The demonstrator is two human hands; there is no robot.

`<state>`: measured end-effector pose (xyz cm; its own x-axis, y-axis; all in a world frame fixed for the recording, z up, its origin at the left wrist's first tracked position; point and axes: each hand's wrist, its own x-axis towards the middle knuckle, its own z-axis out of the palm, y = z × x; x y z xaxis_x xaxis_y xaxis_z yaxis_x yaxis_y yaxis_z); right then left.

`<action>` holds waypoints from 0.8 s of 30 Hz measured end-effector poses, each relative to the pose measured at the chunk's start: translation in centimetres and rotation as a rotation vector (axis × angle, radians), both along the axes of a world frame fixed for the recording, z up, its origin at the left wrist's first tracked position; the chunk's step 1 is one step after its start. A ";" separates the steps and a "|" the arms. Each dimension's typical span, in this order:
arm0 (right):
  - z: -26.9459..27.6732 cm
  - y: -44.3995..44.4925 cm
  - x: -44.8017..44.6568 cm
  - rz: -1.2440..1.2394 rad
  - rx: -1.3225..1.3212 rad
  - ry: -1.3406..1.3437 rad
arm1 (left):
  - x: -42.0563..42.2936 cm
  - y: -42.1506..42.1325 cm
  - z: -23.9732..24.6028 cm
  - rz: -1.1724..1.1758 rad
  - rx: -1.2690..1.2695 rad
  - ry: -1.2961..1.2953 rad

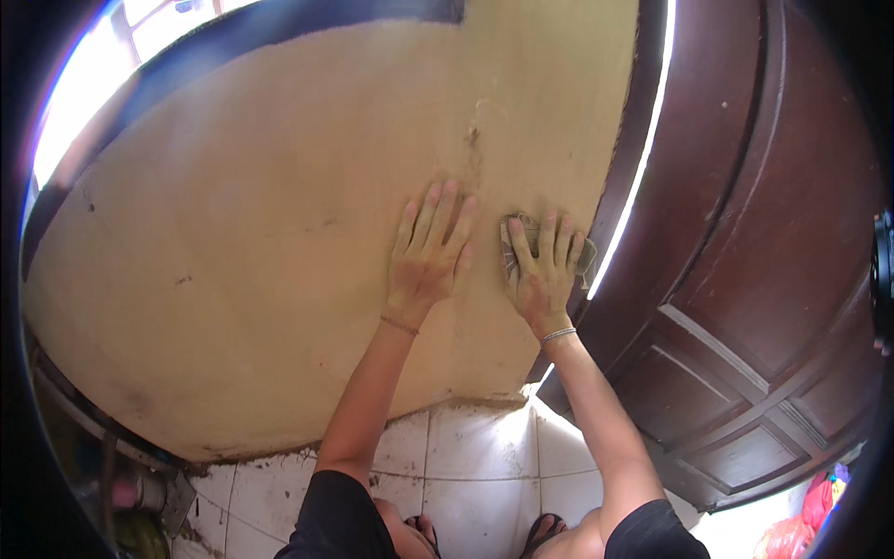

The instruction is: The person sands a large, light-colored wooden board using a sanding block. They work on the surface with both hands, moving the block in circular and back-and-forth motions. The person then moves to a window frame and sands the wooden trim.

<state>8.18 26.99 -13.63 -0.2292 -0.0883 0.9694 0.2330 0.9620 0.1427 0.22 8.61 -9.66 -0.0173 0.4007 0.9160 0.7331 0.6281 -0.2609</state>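
Note:
My left hand (427,248) lies flat on a yellowish painted wall (279,209), fingers pointing up and slightly apart, with nothing under it that I can see. To its right, my right hand (546,262) presses a crumpled grey-green patterned cloth (510,244) against the same wall, near the door frame. The cloth's edges show on both sides of that hand. Above the left hand, a brown scuffed mark (473,140) runs down the wall.
A dark brown panelled wooden door (789,209) stands at the right, light showing along its edge. White floor tiles (482,447) lie below, dirt along the wall's foot. Red plastic bags (786,538) are at the lower right; a barred window (91,84) is upper left.

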 end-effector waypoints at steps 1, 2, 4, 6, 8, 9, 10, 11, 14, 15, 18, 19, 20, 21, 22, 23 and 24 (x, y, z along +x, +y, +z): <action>1.2 -0.7 0.3 -0.001 0.002 0.000 | 0.0 -0.2 -0.2 0.022 0.005 -0.005; 3.2 -0.6 0.4 -0.037 -0.044 -0.045 | 0.0 0.0 -0.2 0.041 0.010 -0.011; 9.2 -3.1 0.2 -0.106 -0.038 -0.043 | -0.1 -1.4 -0.3 0.061 -0.003 -0.009; 15.0 -4.0 -0.3 -0.120 -0.077 0.024 | -0.2 -1.7 -0.3 0.048 -0.002 -0.006; 19.8 -4.1 -0.8 -0.078 -0.051 0.136 | 0.0 -1.5 -0.6 0.019 0.014 -0.017; 21.5 -4.2 -0.3 -0.106 -0.043 0.150 | 0.2 -1.1 -0.5 0.009 0.020 -0.018; 23.1 -4.7 0.0 -0.127 -0.038 0.168 | 0.3 -1.1 -0.2 0.006 0.023 -0.013; 23.9 -5.1 0.1 -0.148 -0.032 0.186 | 0.3 -1.1 -0.1 0.003 0.027 -0.009; 19.4 -4.8 -0.2 -0.063 -0.030 0.070 | 0.2 -1.2 -0.2 -0.008 0.028 -0.024; 16.9 -4.0 -0.7 -0.024 -0.009 0.037 | 0.1 -1.3 -0.1 -0.007 0.029 -0.029; 7.8 -3.2 -0.1 -0.058 0.074 -0.170 | -0.1 -1.1 -0.2 -0.024 0.043 -0.040; 6.8 -2.2 0.1 -0.067 0.146 -0.173 | 0.2 -0.7 0.1 -0.031 0.050 -0.037; 6.2 -1.9 0.0 -0.063 0.201 -0.180 | 0.1 -0.8 0.1 -0.025 0.041 -0.038; 8.4 -2.4 0.0 -0.127 0.244 -0.188 | 0.0 -1.1 -0.1 -0.019 0.035 -0.038; 12.2 -3.3 -0.3 -0.182 0.281 -0.199 | -0.1 -1.8 -0.3 -0.004 0.022 -0.040; 16.2 -3.9 -0.7 -0.130 0.200 -0.075 | -0.1 -1.7 -0.4 -0.007 0.023 -0.044; 20.1 -4.5 -1.6 -0.074 0.114 0.048 | -0.1 -1.8 -0.5 -0.003 0.025 -0.043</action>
